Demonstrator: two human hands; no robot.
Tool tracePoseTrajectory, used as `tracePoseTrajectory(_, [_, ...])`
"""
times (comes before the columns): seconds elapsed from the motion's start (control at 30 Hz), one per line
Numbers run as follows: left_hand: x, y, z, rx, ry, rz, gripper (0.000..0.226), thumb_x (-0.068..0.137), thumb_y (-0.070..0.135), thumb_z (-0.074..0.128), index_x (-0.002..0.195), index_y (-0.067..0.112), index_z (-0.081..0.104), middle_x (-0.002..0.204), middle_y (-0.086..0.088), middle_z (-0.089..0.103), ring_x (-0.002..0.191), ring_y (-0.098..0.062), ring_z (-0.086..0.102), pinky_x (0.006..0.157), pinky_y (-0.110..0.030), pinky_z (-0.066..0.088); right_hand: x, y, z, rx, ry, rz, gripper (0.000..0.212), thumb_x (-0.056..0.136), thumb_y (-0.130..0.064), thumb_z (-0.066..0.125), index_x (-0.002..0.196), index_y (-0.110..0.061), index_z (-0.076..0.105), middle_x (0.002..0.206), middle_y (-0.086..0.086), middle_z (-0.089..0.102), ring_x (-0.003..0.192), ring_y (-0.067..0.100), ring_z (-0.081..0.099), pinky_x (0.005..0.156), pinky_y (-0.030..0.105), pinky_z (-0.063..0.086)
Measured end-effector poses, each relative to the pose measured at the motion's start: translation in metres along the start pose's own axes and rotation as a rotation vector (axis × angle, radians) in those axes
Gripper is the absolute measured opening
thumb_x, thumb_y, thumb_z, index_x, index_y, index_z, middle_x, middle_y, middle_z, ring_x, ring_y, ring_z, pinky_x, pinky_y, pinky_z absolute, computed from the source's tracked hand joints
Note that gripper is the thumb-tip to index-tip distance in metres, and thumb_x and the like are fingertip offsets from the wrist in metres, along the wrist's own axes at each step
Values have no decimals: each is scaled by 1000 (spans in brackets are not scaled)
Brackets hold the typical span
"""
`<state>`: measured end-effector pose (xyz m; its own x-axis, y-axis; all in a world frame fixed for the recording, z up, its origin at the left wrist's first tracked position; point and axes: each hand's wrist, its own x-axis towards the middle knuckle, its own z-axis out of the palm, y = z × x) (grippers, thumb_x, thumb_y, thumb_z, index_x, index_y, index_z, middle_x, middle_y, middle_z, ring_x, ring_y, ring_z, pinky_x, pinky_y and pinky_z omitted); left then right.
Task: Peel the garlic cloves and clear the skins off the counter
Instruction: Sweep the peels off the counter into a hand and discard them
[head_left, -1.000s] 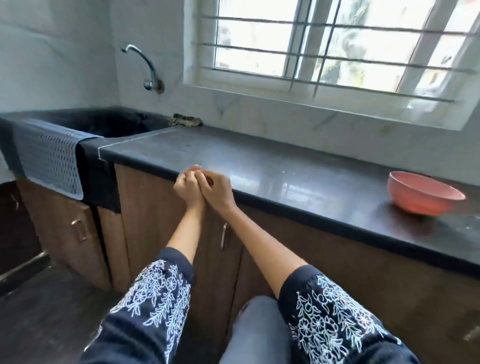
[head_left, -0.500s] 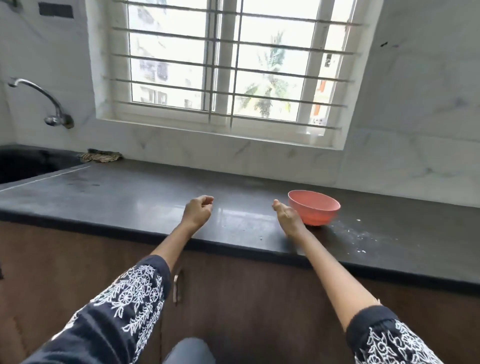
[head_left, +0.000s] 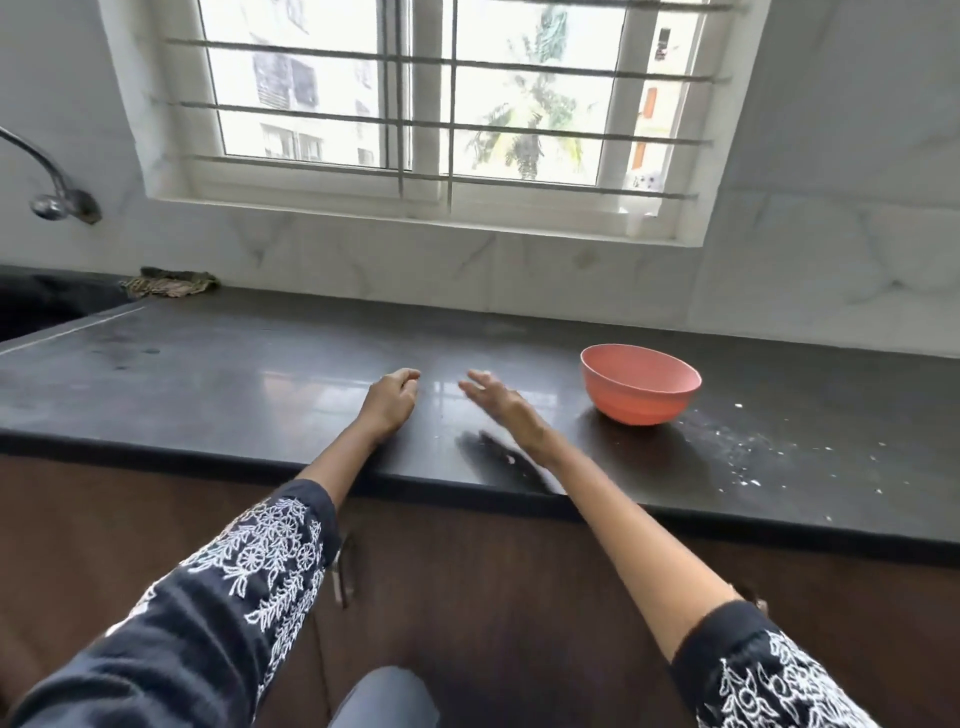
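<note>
Skins lie right of my hands, past the pink bowl

Taking the pink bowl (head_left: 640, 384) as my mark: white skin flecks (head_left: 743, 460) are scattered on the counter (head_left: 208, 384) to its right and nearer the edge. My right hand (head_left: 501, 402) hangs left of the bowl, fingers relaxed and spread, nearer the flecks; my left hand (head_left: 390, 400) is farther left, fingers curled, and I cannot tell if it holds anything. The bowl's inside is hidden; no cloves visible
</note>
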<state>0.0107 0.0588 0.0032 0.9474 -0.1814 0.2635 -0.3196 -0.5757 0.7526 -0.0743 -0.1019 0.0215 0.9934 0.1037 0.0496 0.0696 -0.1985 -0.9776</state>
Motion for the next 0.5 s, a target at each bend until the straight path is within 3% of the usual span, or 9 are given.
tracePoseTrajectory(0.07, [9, -1, -5, 34, -10, -2, 38, 98, 12, 37, 133, 2, 48, 137, -15, 50, 127, -27, 46, 105, -29, 33, 14, 5, -9, -68, 66, -8, 49, 103, -30, 16, 146, -7, 21, 151, 10, 28, 140, 16, 26, 114, 27, 15])
tracePoseTrajectory(0.17, [22, -3, -8, 160, -97, -27, 44, 100, 17, 32, 143, 6, 34, 147, -16, 37, 135, -29, 35, 111, -31, 24, 19, 16, -2, -255, -62, -13, 50, 102, -35, 20, 148, -16, 17, 148, 7, 34, 137, 15, 32, 111, 25, 19])
tracePoseTrajectory(0.23, [26, -3, -4, 326, -201, -39, 49, 102, 22, 27, 147, 5, 21, 152, -17, 25, 141, -29, 24, 115, -35, 16, 18, 14, 4, -135, -103, -41, 47, 103, -32, 18, 147, -17, 16, 137, 13, 48, 128, 20, 46, 102, 23, 32])
tracePoseTrajectory(0.3, [24, 5, 4, 424, -306, 13, 50, 103, 23, 24, 148, 5, 15, 155, -14, 16, 144, -27, 15, 116, -35, 11, 24, 6, -7, 109, 29, -89, 45, 103, -30, 17, 145, -15, 21, 126, 19, 57, 120, 25, 54, 95, 21, 40])
tracePoseTrajectory(0.4, [11, 27, 18, 172, -413, 103, 47, 102, 24, 30, 145, 7, 29, 151, -11, 30, 140, -22, 27, 110, -27, 21, 39, 2, -35, 421, 275, -121, 44, 102, -33, 19, 143, -18, 26, 123, 17, 59, 116, 22, 56, 102, 28, 34])
tracePoseTrajectory(0.5, [-3, 38, 24, -291, -481, -34, 39, 100, 19, 36, 132, 1, 47, 124, -18, 59, 121, -19, 52, 96, -15, 38, 47, 11, -47, 472, 343, -97, 45, 101, -35, 21, 143, -20, 27, 126, 15, 57, 114, 20, 55, 104, 29, 29])
